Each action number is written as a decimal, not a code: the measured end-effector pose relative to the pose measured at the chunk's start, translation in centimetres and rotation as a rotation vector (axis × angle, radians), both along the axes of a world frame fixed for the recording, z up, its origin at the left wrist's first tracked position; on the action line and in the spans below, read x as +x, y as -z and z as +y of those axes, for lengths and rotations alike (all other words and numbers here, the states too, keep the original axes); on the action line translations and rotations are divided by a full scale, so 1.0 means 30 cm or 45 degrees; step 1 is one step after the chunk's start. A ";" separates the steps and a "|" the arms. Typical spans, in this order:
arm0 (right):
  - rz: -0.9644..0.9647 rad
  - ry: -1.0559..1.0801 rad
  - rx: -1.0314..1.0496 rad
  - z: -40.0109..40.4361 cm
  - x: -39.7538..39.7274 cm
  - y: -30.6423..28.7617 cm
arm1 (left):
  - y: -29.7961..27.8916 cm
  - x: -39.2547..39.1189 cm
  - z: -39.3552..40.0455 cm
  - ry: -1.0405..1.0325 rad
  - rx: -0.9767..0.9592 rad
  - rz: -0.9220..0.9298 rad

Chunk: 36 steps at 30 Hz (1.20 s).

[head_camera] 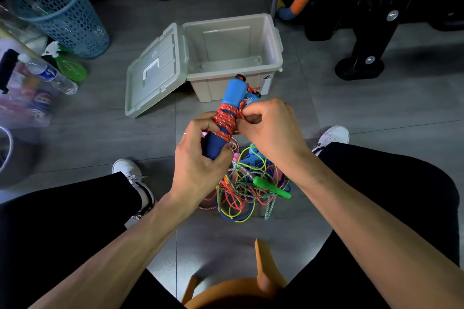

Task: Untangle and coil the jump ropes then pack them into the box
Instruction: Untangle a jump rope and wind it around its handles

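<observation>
Left hand (198, 158) grips blue foam handles (232, 98) wrapped in red braided rope (226, 119); right hand (268, 128) pinches the rope's wraps. Thin colourful tangled ropes (248, 188) lie on floor below. Open beige plastic box (233, 57) just beyond.

Red rope (226, 119) wound tight round two blue handles (233, 93), bundle tilted upright, held above the floor just before the box. Box (273, 40), beige plastic, stood open on the grey floor, lid (153, 70) leaning against its left side. Tangle (247, 184) of green, pink, yellow and blue ropes lay heaped on the floor nearer the person.
</observation>
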State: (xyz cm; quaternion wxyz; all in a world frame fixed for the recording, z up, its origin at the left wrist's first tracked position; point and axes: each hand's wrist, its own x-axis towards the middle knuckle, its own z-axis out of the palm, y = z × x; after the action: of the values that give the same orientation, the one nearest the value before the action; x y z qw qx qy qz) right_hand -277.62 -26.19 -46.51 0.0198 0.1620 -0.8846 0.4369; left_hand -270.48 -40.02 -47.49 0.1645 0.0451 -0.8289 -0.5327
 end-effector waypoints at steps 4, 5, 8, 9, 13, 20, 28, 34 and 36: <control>0.100 0.038 -0.039 -0.018 0.012 0.009 | -0.001 -0.002 -0.009 0.018 0.025 0.022; 0.128 0.062 -0.051 -0.026 0.016 0.012 | 0.001 -0.004 -0.011 0.029 0.025 0.034; 0.181 0.113 -0.081 -0.047 0.018 0.025 | -0.002 -0.013 -0.012 0.049 0.013 0.065; 0.180 0.107 -0.082 -0.050 0.014 0.030 | -0.003 -0.015 -0.012 0.044 0.026 0.046; 0.071 0.008 -0.090 -0.049 0.008 0.035 | -0.012 -0.007 -0.026 0.036 0.114 -0.025; -0.224 -0.140 -0.089 -0.027 0.026 0.008 | -0.019 -0.007 -0.043 0.070 0.086 0.046; 0.074 -0.085 0.077 -0.020 0.033 0.017 | 0.002 -0.021 -0.064 0.174 0.013 0.073; 0.079 -0.016 0.075 -0.035 0.030 0.013 | -0.014 -0.042 -0.056 0.201 0.051 0.022; 0.021 0.030 -0.011 -0.031 0.035 0.002 | -0.017 -0.050 -0.053 0.245 0.036 0.060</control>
State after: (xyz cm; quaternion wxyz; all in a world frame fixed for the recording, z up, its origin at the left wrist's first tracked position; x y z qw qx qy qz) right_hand -276.56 -27.13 -46.59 0.0331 0.1550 -0.8844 0.4390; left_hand -271.98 -41.61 -46.98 0.1315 -0.0450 -0.8177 -0.5586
